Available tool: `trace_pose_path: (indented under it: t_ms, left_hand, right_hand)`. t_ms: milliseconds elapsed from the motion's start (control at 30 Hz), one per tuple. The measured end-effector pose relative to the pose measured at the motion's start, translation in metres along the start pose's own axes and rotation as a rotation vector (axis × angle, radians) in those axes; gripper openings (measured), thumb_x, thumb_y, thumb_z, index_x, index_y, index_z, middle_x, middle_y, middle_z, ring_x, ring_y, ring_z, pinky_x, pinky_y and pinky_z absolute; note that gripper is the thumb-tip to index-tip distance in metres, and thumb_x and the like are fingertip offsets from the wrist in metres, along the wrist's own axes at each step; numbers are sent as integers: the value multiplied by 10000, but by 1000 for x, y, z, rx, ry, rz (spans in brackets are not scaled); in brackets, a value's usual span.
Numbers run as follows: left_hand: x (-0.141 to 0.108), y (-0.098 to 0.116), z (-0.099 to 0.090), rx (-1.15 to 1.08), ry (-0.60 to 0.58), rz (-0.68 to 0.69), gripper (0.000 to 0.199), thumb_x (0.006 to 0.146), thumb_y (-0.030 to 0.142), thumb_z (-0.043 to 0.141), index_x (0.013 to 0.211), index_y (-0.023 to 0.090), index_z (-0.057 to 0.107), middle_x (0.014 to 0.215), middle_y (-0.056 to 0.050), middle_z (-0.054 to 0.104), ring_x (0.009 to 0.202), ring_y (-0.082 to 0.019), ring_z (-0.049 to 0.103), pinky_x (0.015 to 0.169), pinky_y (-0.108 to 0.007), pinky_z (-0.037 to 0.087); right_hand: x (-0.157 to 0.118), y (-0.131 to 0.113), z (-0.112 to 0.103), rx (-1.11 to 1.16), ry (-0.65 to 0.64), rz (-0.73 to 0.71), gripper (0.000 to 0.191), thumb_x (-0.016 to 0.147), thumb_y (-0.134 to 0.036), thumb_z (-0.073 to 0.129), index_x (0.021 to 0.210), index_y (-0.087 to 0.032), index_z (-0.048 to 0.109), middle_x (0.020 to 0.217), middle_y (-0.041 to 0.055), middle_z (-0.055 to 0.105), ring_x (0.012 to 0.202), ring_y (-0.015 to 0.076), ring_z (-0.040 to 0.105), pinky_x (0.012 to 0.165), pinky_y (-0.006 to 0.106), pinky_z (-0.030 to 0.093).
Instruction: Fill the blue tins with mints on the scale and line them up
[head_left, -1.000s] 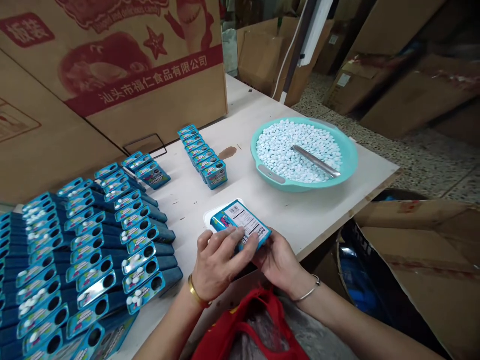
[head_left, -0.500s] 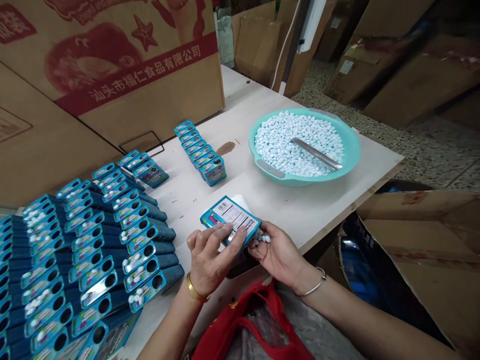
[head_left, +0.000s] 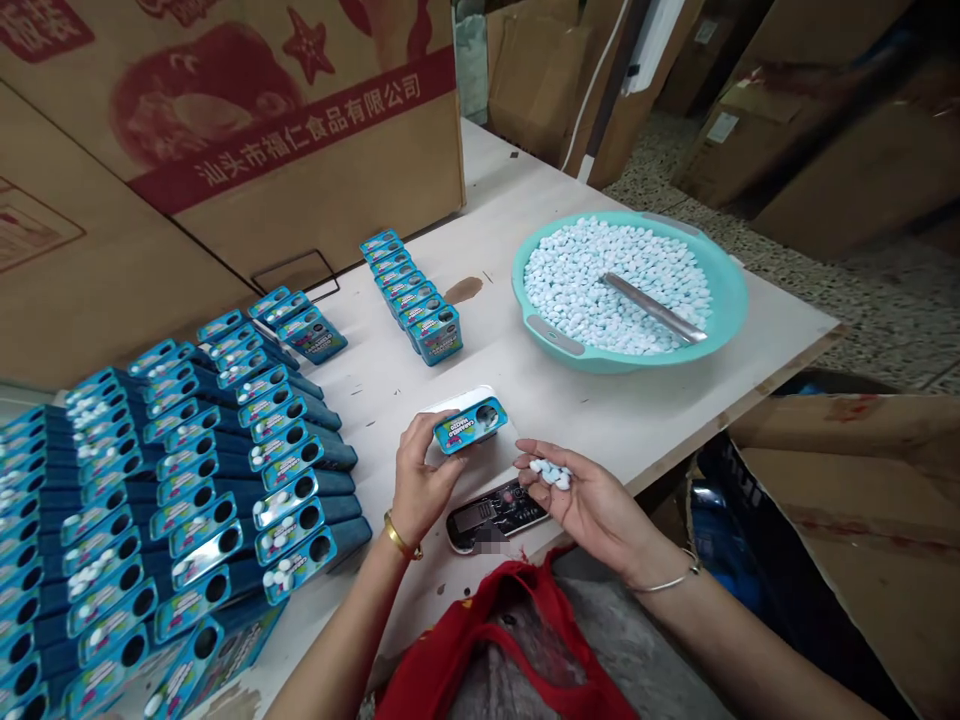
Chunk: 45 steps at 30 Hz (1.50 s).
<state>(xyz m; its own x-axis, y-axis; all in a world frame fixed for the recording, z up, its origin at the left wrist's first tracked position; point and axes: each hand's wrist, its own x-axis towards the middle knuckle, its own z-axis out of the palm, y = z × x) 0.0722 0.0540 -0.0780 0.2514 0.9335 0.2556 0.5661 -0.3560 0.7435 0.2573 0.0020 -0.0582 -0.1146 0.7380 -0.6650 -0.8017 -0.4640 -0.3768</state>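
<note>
My left hand [head_left: 426, 475] grips a blue candy box [head_left: 471, 426] by its narrow end, thumb on the near side. The box stands upright with its round opening facing up at the right, over the white plate [head_left: 491, 398] of a small scale. Cupped palm up just to the right, my right hand [head_left: 589, 505] holds several pale candies [head_left: 550, 474]. Below the box lies the scale's black button panel [head_left: 506, 508]. To the right, a turquoise basin [head_left: 555, 350] is full of the same candies, with a metal scoop [head_left: 652, 307] lying on them.
Many blue candy boxes [head_left: 281, 465] stand in rows at the left, some with loose candies on top. A shorter row [head_left: 412, 300] stands mid-table. Behind is a large printed carton [head_left: 315, 140]. An open carton [head_left: 847, 500] stands beyond the table's right edge.
The box has turned from lying tilted, label up, over my right hand to standing upright over the scale plate in my left hand. My right hand has drawn away with candies, uncovering the button panel.
</note>
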Motion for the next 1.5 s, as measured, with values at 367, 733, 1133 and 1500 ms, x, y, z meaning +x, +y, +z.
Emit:
trace_pose_path:
  t_ms: [367, 733, 1133, 1500]
  left_hand:
    - [-27, 36, -12, 166, 73, 343, 347, 832, 219, 586, 1168, 200, 497, 963, -62, 590, 862, -164, 553, 761, -298, 465]
    - [-63, 77, 63, 353, -444, 614, 149, 889, 157, 422, 835, 132, 558, 839, -62, 561, 749, -174, 562, 656, -284, 456]
    - [-66, 82, 56, 416, -498, 561, 159, 889, 143, 404, 906, 116, 560, 949, -108, 580, 833, -188, 579, 724, -307, 486]
    - [-62, 76, 55, 440, -465, 497, 141, 871, 137, 428, 899, 113, 563, 917, -100, 578, 780, -181, 586, 601, -269, 488]
  right_hand:
    - [-12, 7, -14, 165, 32, 70, 254, 861, -142, 451, 874, -52, 688, 872, 167, 726, 833, 186, 695, 756, 253, 563]
    - [-41, 35, -59, 176, 177, 216, 255, 839, -209, 468, 886, -191, 719, 955, 60, 737, 1016, 187, 644, 939, 352, 492]
    - [-43, 41, -64, 88, 139, 206, 304, 857, -265, 442, 1002, -195, 700, 1075, 76, 706, 1136, 201, 577, 991, 386, 448]
    - [-41, 38, -44, 174, 135, 223, 316, 873, -228, 421, 1050, -174, 677, 1069, 89, 706, 1088, 195, 609, 956, 368, 477]
